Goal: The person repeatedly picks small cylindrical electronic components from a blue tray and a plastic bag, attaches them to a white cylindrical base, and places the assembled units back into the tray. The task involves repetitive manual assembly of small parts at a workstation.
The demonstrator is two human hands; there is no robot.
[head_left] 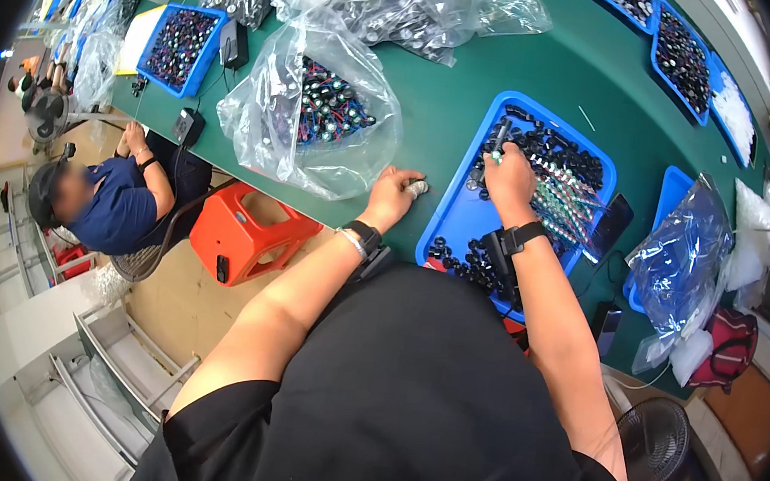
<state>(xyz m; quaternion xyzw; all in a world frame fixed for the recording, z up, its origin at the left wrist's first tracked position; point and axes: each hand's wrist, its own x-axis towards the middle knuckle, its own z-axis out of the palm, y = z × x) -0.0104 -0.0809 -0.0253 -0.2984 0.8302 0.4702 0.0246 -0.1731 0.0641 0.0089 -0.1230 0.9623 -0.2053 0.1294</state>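
At 12 o'clock, a pale bunch is being gripped in the left hand's curled fingers, apparently being steadied low at the table. At 1 o'clock, the right hand is being held over the blue tray, fingertips nearly together; whether anything is being pinched cannot be told. Wires are being contained there and the bag is being placed at 11 o'clock, probably for easy reach.

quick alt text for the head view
A bare right hand is over a blue tray holding small black parts, while the left hand touches small silvery pieces on a green table. A co-worker sits at left, near a red stool.
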